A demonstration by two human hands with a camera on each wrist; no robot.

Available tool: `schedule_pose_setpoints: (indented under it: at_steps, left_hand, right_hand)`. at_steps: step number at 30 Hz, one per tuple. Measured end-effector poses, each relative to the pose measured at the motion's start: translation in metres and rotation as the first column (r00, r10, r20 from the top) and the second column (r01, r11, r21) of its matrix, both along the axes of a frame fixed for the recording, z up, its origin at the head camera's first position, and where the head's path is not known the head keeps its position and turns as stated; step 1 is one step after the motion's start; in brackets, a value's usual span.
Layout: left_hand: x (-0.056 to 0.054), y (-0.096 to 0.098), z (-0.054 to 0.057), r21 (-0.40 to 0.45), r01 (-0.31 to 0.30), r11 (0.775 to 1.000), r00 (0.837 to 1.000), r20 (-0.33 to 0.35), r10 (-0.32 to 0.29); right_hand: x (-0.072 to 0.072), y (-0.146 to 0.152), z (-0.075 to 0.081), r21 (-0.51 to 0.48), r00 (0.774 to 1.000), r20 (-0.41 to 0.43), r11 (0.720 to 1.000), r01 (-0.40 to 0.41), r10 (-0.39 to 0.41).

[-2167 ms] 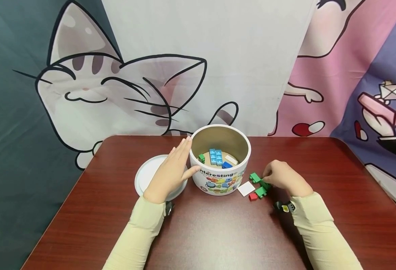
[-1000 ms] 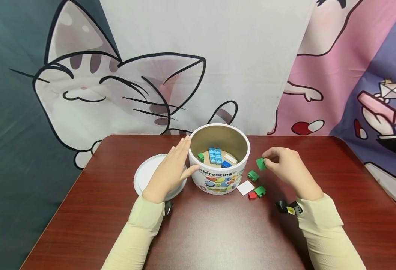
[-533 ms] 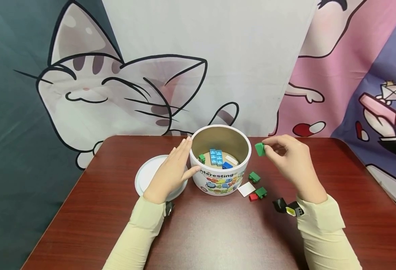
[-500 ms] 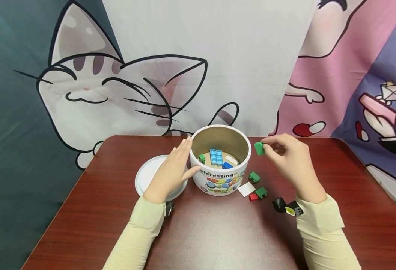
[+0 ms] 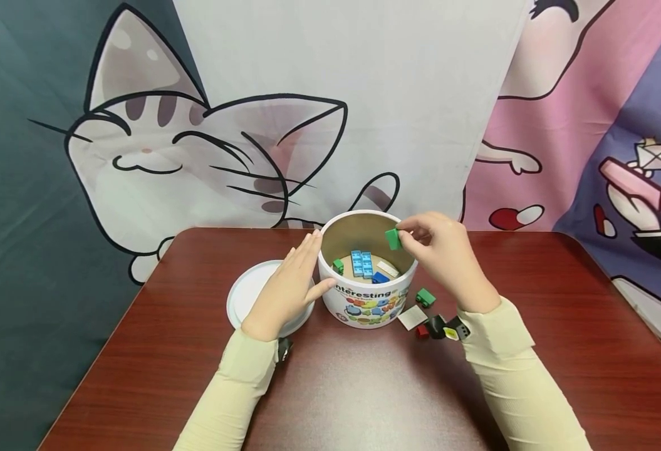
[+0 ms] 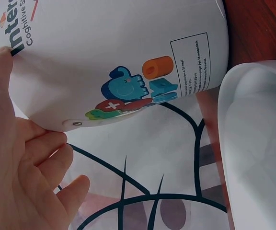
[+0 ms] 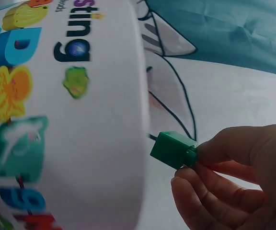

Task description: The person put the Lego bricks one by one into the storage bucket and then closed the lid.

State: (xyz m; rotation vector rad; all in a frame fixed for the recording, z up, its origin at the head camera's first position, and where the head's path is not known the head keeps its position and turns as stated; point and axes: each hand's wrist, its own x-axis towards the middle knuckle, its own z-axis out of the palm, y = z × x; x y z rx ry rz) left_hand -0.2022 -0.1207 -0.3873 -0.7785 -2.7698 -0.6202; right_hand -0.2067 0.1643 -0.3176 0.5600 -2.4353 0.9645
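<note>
A white printed bucket point(image 5: 366, 305) stands on the table, holding light blue, dark blue, white and green building bricks. My right hand point(image 5: 443, 254) pinches a green building brick point(image 5: 393, 238) between thumb and fingertips, over the bucket's right rim. In the right wrist view the same green brick point(image 7: 174, 149) shows its studs toward the fingers. My left hand point(image 5: 285, 288) rests against the bucket's left side with fingers mostly straight. From the left wrist view, that hand point(image 6: 32, 158) touches the bucket wall point(image 6: 119, 43), its outer fingers slightly bent.
A round white lid point(image 5: 245, 293) lies left of the bucket, partly under the left hand. Right of the bucket lie a green brick point(image 5: 425, 297), a white flat square point(image 5: 412, 317) and a red brick point(image 5: 422, 331). The right wrist camera point(image 5: 436, 326) covers part of that area.
My right hand picked up the green brick from the small pile, lifted it, and carried it left to above the bucket's rim. The left hand has stayed against the bucket.
</note>
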Motion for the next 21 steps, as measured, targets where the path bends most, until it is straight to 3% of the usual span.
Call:
schedule_pose_setpoints:
  at_steps: [9,21]
  left_hand:
    - [0.000,0.000,-0.001,0.009,-0.001,1.000,1.000,0.005,0.001]
    - [0.002,0.000,0.001,0.004,0.001,1.000,1.000,-0.001,-0.001]
  right_hand:
    - [-0.017,-0.028,-0.008,0.110,0.982,0.174,0.989,-0.099,0.079]
    - [-0.019,-0.037,-0.018,0.145,0.975,0.206,0.983,-0.115,0.084]
